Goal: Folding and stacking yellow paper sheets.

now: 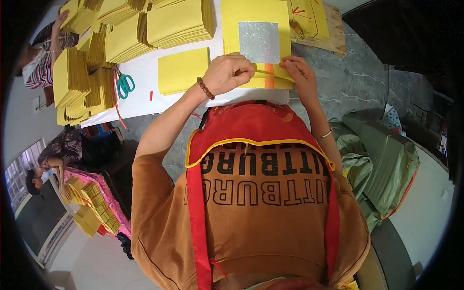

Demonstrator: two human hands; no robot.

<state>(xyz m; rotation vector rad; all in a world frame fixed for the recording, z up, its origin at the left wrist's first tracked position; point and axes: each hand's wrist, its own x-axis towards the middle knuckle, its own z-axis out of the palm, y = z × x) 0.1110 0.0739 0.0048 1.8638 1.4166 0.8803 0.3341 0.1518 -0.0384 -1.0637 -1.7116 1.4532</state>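
On white table (145, 77), both hands (227, 72) (299, 72) pinch yellow paper stack (256, 19).

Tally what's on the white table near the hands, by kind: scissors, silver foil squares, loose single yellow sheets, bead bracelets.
Teal-handled scissors: 1
Silver foil square on the yellow paper stack under the hands: 1
Loose single yellow paper sheet: 1
Brown bead bracelet, on the left hand wrist: 1
Total: 4

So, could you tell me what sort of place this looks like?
Probably a small hand workshop for paper goods: piles of yellow paper sheets cover a white table, teal scissors lie there, and another person works alongside.
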